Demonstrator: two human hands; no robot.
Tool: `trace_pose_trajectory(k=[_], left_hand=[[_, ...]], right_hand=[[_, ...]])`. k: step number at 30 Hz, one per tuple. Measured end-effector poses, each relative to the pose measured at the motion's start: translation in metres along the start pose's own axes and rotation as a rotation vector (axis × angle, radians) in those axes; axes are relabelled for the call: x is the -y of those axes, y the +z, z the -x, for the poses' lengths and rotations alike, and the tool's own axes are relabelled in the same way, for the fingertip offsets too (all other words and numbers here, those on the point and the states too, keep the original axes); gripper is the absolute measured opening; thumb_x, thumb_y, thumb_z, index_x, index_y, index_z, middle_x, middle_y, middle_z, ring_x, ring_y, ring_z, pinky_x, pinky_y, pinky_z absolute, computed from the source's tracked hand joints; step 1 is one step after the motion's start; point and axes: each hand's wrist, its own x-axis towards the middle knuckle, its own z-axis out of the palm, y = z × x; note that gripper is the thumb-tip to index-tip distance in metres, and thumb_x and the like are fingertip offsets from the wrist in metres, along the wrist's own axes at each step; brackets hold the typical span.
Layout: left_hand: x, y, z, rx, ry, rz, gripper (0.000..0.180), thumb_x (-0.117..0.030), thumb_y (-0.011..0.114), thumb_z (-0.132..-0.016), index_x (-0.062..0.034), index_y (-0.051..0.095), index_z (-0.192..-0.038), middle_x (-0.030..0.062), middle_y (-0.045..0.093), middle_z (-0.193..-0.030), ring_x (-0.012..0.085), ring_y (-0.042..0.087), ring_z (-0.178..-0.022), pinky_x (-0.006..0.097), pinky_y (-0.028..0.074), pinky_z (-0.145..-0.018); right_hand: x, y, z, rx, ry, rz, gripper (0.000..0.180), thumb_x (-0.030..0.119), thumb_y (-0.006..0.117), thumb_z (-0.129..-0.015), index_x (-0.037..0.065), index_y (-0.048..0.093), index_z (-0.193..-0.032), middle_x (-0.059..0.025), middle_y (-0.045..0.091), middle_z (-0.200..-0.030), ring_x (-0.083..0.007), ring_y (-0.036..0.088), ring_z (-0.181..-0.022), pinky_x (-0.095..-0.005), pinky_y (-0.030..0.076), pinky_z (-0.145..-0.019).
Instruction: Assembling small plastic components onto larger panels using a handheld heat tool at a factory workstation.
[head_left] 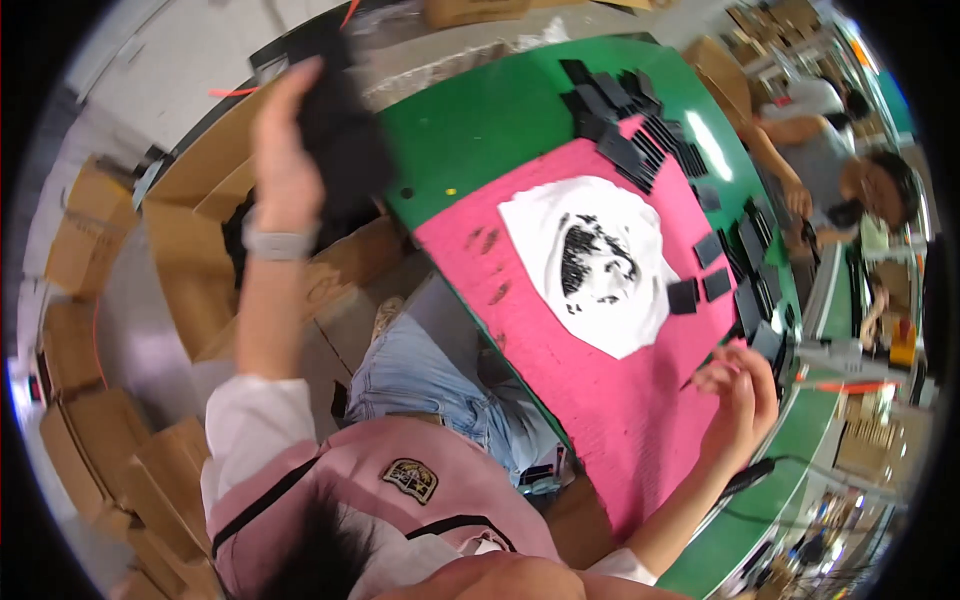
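Here the left hand [283,150] grips a black cloth [340,140] above the cardboard box [200,200] (hold it firmly, I'd judge); rightward, the right hand [740,395] pinches a small dark piece over the pink mat [600,400] on the counter [470,130].

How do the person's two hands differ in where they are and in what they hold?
The left hand is raised over the open cardboard box beside the table, while the right hand is low at the pink mat. The left hand grips a dark cloth-like piece; the right hand seems to pinch something thin near the black squares. The left wrist wears a pale band; the right wrist looks bare. Both hands are bare.
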Motion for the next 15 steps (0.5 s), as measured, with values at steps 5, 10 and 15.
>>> trace_pose_trajectory(k=[5, 10, 15], left_hand=[[0.038, -0.391, -0.188, -0.023, -0.268, -0.12, 0.038, -0.036, 0.048, -0.092, -0.0028, 0.059, -0.109, 0.0123, 0.064, -0.103, 0.027, 0.061, -0.095, 0.044, 0.05, -0.089], [0.114, -0.538, -0.137, -0.492, -0.408, -0.693, 0.036, -0.036, 0.066, -0.08, -0.01, 0.057, -0.103, 0.006, 0.061, -0.074, 0.0152, 0.055, -0.049, 0.027, 0.038, -0.034], [0.105, -0.475, -0.143, -0.5, -0.434, -0.438, 0.026, -0.034, 0.06, -0.084, -0.0138, 0.061, -0.101, -0.0006, 0.066, -0.086, 0.0107, 0.063, -0.078, 0.031, 0.047, -0.067]], right_hand=[[-0.052, -0.014, -0.066, -0.285, -0.124, 0.466, 0.028, 0.01, 0.066, -0.08, -0.001, 0.061, -0.105, -0.0117, 0.065, -0.098, -0.0195, 0.064, -0.085, -0.0279, 0.052, -0.072], [-0.094, -0.074, -0.112, -0.302, -0.382, 1.17, 0.066, 0.017, 0.07, -0.068, 0.006, 0.045, -0.128, -0.0157, 0.045, -0.135, -0.0337, 0.044, -0.122, -0.041, 0.042, -0.096], [-0.104, -0.075, -0.127, -0.115, 0.177, 1.235, 0.092, 0.046, 0.075, -0.066, 0.007, 0.034, -0.139, -0.0265, 0.032, -0.142, -0.0387, 0.034, -0.131, -0.0408, 0.035, -0.104]])
